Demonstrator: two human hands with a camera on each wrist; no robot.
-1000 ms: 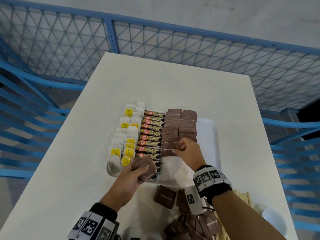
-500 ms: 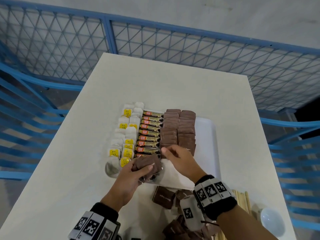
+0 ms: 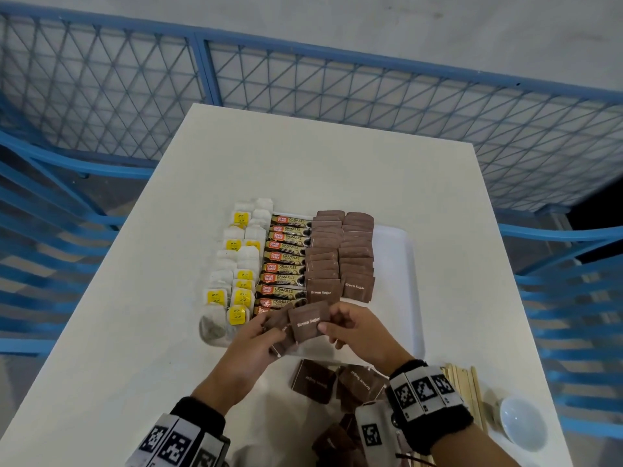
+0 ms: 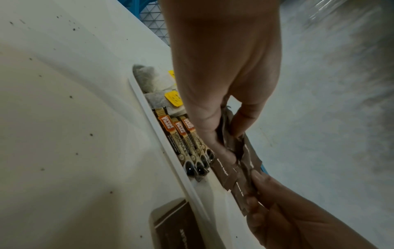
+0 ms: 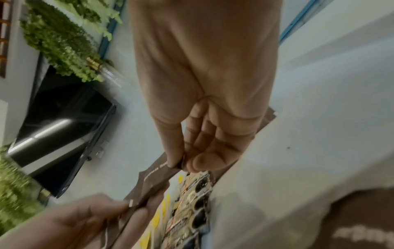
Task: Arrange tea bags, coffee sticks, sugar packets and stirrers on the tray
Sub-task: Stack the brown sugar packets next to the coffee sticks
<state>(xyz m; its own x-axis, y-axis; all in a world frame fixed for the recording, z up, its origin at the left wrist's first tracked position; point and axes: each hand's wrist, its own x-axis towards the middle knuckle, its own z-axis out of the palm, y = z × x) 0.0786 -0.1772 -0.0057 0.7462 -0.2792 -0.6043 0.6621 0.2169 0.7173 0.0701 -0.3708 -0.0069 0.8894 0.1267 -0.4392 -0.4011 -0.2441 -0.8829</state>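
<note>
Above the tray's point(image 3: 397, 264) near edge, the left hand point(image 3: 249, 345) grips a small stack of sugar packets point(image 3: 308, 320); the right hand point(image 3: 360, 332) pinches the top one's edge. Packets look light, thin, floppy, probably slippery when stacked: best pinched at the rim.

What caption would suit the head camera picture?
Both hands, left and right, hold brown sugar packets above a tray of tea bags and coffee sticks.

left hand point(image 3: 249, 345): 7 o'clock, fingers curled, gripping | right hand point(image 3: 362, 333): 5 o'clock, thumb and fingers pinching | hands nearly touching
</note>
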